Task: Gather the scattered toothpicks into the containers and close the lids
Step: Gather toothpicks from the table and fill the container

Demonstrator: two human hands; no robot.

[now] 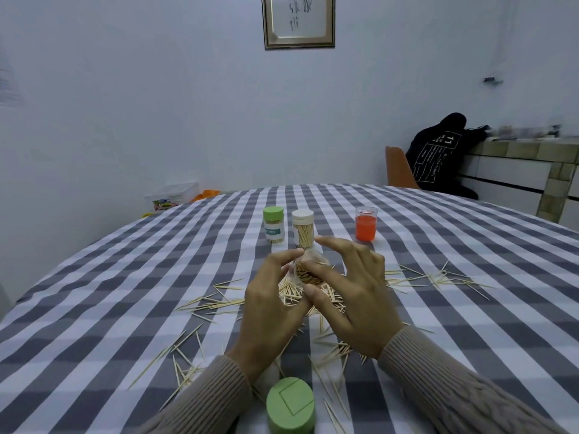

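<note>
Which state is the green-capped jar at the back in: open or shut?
Shut: the green-capped jar stands upright with its cap seated on top.

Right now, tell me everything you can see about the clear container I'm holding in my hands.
The clear container looks like thin transparent plastic, a small round jar tilted so its open mouth faces the camera. It has no lid on and is packed with toothpicks, their pale tips showing end-on. It is held above the checked tablecloth, over a pile of loose toothpicks. The left hand pinches it from one side and the right hand from the other, fingers across its rim. Its base is hidden.
</note>
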